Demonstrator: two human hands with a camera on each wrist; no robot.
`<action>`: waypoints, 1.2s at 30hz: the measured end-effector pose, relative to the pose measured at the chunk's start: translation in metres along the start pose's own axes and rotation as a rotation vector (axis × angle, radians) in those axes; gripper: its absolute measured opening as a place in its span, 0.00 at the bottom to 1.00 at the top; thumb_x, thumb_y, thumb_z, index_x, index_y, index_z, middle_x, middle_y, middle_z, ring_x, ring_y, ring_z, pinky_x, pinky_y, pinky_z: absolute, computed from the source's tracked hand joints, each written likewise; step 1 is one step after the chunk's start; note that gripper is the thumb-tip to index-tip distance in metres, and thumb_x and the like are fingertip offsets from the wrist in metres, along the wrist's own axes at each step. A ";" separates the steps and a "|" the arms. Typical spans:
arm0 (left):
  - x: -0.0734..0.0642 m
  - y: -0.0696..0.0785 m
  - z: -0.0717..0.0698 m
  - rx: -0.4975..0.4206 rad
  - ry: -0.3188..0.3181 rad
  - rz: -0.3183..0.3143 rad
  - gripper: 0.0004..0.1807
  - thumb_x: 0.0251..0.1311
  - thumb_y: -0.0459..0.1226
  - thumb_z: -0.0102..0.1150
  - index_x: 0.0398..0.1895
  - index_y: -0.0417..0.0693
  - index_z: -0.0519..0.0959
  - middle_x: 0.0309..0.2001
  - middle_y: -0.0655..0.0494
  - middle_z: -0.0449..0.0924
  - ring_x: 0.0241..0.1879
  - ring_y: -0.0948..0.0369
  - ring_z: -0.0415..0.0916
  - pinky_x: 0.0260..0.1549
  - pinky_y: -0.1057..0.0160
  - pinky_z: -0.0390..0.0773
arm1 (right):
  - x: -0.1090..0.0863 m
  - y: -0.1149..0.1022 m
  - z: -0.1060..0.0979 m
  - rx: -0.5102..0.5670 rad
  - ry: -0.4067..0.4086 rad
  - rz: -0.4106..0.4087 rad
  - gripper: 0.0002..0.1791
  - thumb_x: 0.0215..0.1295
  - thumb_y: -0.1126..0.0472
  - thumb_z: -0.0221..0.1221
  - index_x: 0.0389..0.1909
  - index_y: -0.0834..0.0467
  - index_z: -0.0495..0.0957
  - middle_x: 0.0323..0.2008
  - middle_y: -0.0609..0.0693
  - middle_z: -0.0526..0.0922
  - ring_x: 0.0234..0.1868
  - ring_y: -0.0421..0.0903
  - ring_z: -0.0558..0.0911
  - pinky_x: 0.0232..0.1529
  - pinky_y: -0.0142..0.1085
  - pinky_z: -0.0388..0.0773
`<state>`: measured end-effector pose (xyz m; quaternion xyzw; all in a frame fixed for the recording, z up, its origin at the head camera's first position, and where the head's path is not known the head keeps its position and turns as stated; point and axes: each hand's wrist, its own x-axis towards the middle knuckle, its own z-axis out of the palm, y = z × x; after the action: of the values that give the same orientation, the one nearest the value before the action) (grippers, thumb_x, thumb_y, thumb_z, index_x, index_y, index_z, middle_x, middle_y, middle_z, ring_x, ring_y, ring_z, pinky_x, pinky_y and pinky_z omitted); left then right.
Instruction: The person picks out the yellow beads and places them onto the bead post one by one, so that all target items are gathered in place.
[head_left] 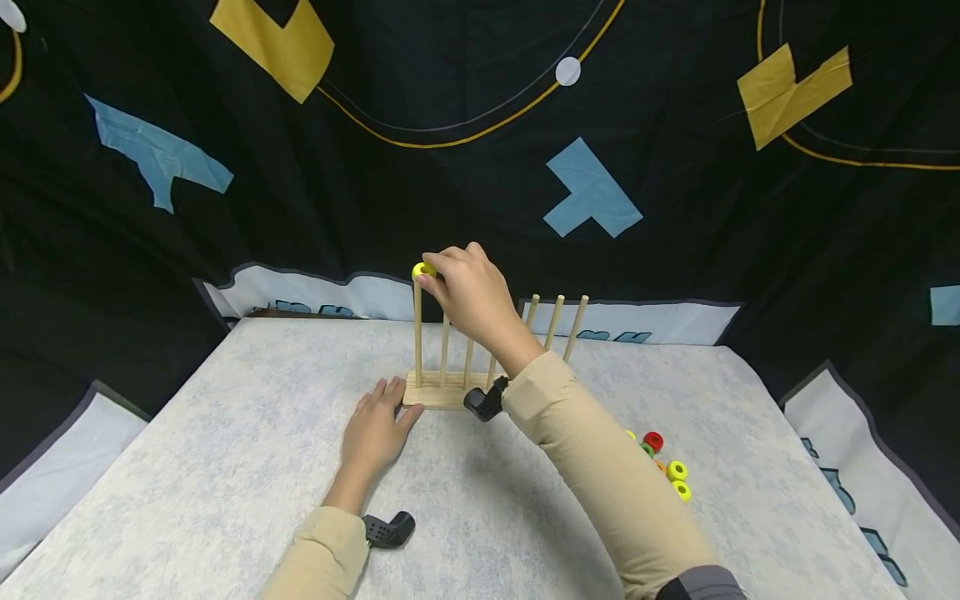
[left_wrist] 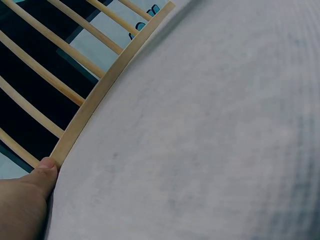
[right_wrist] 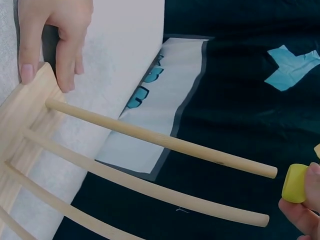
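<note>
A wooden rack [head_left: 433, 397] with a row of upright pegs stands on the table; no rings sit on the visible pegs. My left hand [head_left: 375, 433] holds the left end of its base, thumb at the front edge and fingers around the end. Above the leftmost peg [head_left: 417, 333], my right hand [head_left: 476, 292] pinches a yellow ring [head_left: 422, 271] between thumb and fingers. In the right wrist view, the yellow ring [right_wrist: 294, 183] is just beyond the peg's tip, with a small gap. My right hand and forearm hide parts of the middle pegs in the head view.
Loose rings lie on the table to the right, among them a red ring [head_left: 653, 441] and a yellow ring [head_left: 677, 471]; my right sleeve partly covers the group. Behind the table [head_left: 225, 450] hangs a black cloth [head_left: 450, 192] with taped shapes.
</note>
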<state>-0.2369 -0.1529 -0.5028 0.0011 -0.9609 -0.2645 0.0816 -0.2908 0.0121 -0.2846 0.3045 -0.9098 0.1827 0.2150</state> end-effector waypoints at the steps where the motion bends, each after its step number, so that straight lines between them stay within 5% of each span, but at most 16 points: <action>1: 0.000 0.000 0.000 0.000 0.000 -0.001 0.37 0.70 0.55 0.53 0.73 0.41 0.64 0.74 0.44 0.64 0.76 0.44 0.54 0.76 0.43 0.54 | 0.001 0.000 0.001 -0.001 -0.003 0.006 0.22 0.71 0.48 0.58 0.61 0.53 0.79 0.54 0.47 0.85 0.41 0.43 0.72 0.35 0.30 0.73; 36: 0.000 0.002 -0.002 0.009 0.004 0.003 0.36 0.70 0.54 0.53 0.73 0.42 0.65 0.73 0.45 0.65 0.76 0.44 0.56 0.74 0.42 0.56 | 0.006 -0.001 0.014 -0.110 -0.078 -0.017 0.18 0.71 0.48 0.59 0.55 0.50 0.83 0.49 0.43 0.88 0.37 0.43 0.70 0.38 0.33 0.68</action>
<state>-0.2362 -0.1519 -0.5005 0.0005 -0.9619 -0.2601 0.0840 -0.2983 0.0022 -0.2936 0.3069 -0.9235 0.1187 0.1973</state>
